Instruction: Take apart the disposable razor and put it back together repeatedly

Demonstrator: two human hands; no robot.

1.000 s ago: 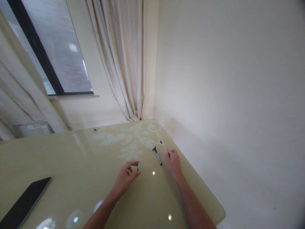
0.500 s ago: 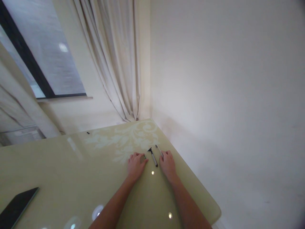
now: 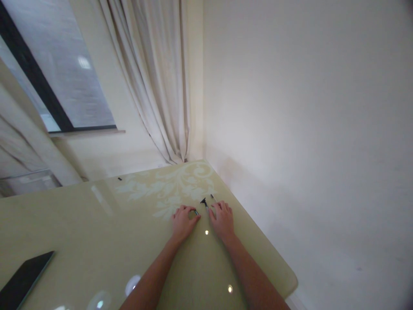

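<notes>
My left hand [image 3: 183, 224] rests on the table, thumb and index finger pinched around a small dark, slim piece [image 3: 196, 212], too small to name. Just to its right lies a razor [image 3: 203, 201] with a black head pointing away. My right hand [image 3: 223, 218] is over the razor's handle, thumb and fingers apart, and hides most of that handle. Past its fingertips shows the dark tip of a thin, light-handled stick [image 3: 212, 196], perhaps a toothbrush; its lower part is under the hand.
The glossy yellow-green table [image 3: 97, 228] has a pale floral pattern at its far corner. A dark flat tablet-like object [image 3: 26, 275] lies at the left front. A small black piece [image 3: 119, 178] sits by the back edge. A wall [image 3: 290, 150] borders the right side; curtains [image 3: 155, 86] hang behind.
My right hand has shifted left from the thin stick to the razor, now covering its handle. My left hand stays almost in place, still pinching the small piece.
</notes>
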